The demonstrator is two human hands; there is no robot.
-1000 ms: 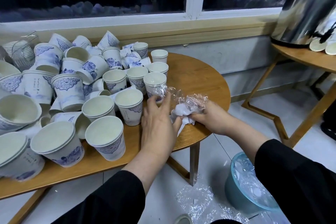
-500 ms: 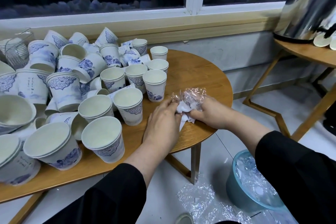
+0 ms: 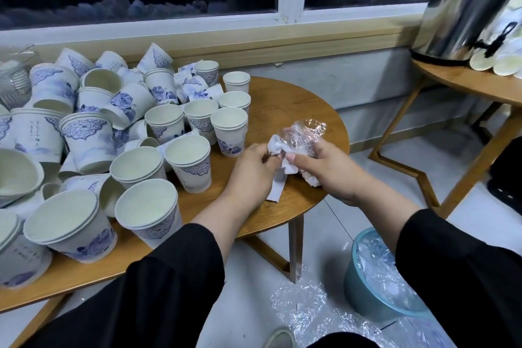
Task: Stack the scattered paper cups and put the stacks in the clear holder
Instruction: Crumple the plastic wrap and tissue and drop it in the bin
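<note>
Several white paper cups with blue prints [image 3: 195, 164] crowd the left part of a round wooden table [image 3: 293, 104], some upright in short stacks, some lying on their sides. A clear holder [image 3: 14, 85] with cups inside stands at the far left edge. My right hand [image 3: 330, 169] grips a crumpled clear plastic wrapper with white paper [image 3: 299, 141] near the table's right front edge. My left hand [image 3: 251, 175] pinches the white paper end of that bundle. A strip of white paper hangs down below my left hand.
A teal bin [image 3: 364, 291] lined with plastic stands on the floor at lower right, with loose clear wrap [image 3: 299, 305] beside it. A second wooden table [image 3: 463, 79] at right carries a steel urn [image 3: 463, 3]. A window ledge runs behind the table.
Both hands have gathered the wrapper into a tighter bundle and lifted it slightly off the table. My left hand shifted from lying over the wrapper to pinching its paper end.
</note>
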